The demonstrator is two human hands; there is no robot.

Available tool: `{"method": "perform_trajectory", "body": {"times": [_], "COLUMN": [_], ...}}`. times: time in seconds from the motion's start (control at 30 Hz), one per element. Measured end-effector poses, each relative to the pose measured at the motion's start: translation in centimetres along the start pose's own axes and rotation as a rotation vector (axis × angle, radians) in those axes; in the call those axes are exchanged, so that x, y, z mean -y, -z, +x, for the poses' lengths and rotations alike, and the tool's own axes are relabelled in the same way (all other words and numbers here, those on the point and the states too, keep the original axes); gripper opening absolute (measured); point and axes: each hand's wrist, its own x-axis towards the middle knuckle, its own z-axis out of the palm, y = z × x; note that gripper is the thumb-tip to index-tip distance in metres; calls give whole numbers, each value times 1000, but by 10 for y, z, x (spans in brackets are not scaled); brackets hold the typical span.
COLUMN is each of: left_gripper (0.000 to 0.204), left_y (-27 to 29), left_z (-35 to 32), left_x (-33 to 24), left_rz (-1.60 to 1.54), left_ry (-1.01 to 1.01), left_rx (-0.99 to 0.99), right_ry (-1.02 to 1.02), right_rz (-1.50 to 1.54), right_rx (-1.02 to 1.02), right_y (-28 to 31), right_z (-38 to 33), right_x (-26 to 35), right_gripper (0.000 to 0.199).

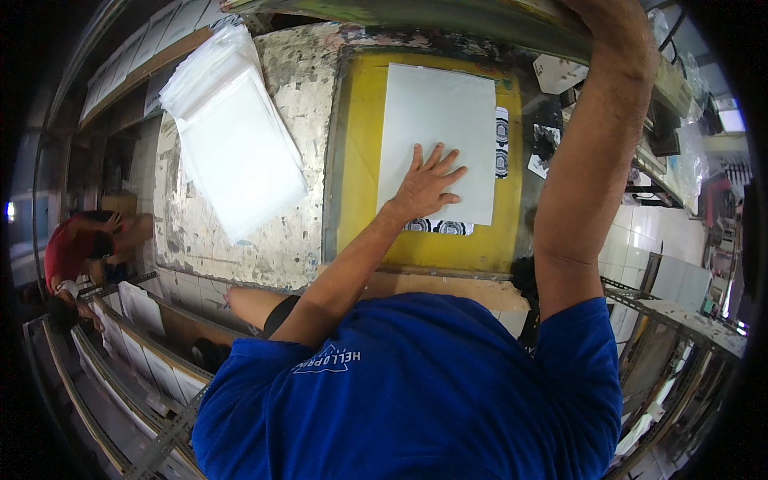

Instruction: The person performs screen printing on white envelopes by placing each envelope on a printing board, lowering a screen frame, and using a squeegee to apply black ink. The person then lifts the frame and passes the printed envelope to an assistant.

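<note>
**Sheet slipping or frame dropping onto the hand**

Blue shirt (416, 384) nearest, filling the near edge, both arms reaching far from it. Left hand (428, 188) laid flat on the near right part of a white sheet (436, 120), fingers spread wide and straight, gripping nothing, only pressing down. Sheet lying on a yellow printing bed (360, 160), roughly square to it, with black-and-white printed strips (502, 144) peeking out along its right and near edges. Right forearm (592, 144) raised to the far right, up against a tilted frame (448, 16) overhead; right hand lost at the picture's rim, so impossible to tell how far closed or what exactly held.

Likely troubles, judged from this:
- Sheet sliding or skewing under a palm pressing on one corner only, leaving it misaligned with the strips beneath.
- Frame coming down while the left hand rests on the bed, if the right-side support slips.
- Smudging from ink stains around the bed's worn border, if carried onto the clean sheet.
- Stack of white sheets (232, 152) to the left, fanned and near the table edge, prone to sliding off if nudged.
</note>
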Motion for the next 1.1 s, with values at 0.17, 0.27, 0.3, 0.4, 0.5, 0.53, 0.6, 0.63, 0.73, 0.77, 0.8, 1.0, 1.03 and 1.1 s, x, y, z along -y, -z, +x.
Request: {"method": "perform_trajectory", "body": {"times": [0.17,0.27,0.3,0.4,0.5,0.53,0.6,0.63,0.73,0.77,0.8,1.0,1.03,1.1], "left_gripper": [69,79,86,104,108,106,94,84,85,91,87,80,78,76], "left_y": [44,113,129,166,172,150,109,89,51,47,50,43,44,45], "left_z": [-3,-20,-29,-60,-103,-127,-163,-176,-193,-194,-191,-199,-200,-201], "left_x": [-8,-23,-26,-34,-51,-41,-27,-22,-8,-5,-8,-3,-3,-3], "left_rz": [-185,-617,-790,-1218,-1244,-1235,-1162,-1122,-739,-569,-465,-96,-106,-128], "left_ry": [45,172,168,56,404,569,715,695,611,572,621,666,665,665], "left_rx": [-181,-576,-740,-1148,-1106,-984,-848,-818,-790,-779,-719,-614,-610,-606], "right_ry": [-53,-126,-109,-87,-93,-138,-198,-231,-282,-296,-323,-415,-407,-374], "right_rz": [-103,-174,-211,-231,-289,-265,-170,-117,-32,-20,-76,-203,-200,-224], "right_rx": [-30,14,-18,-58,-4,35,76,80,124,140,253,427,367,277], "right_y": [-15,-27,-31,-61,-94,-99,-121,-134,-190,-202,-206,-242,-249,-258], "right_z": [-7,-29,-45,-100,-160,-175,-196,-209,-263,-274,-277,-283,-279,-265], "right_x": [-18,1,12,21,42,49,47,40,7,-1,0,-12,-26,-55], "right_gripper": [40,42,43,51,54,55,55,54,59,62,66,80,80,80]}}
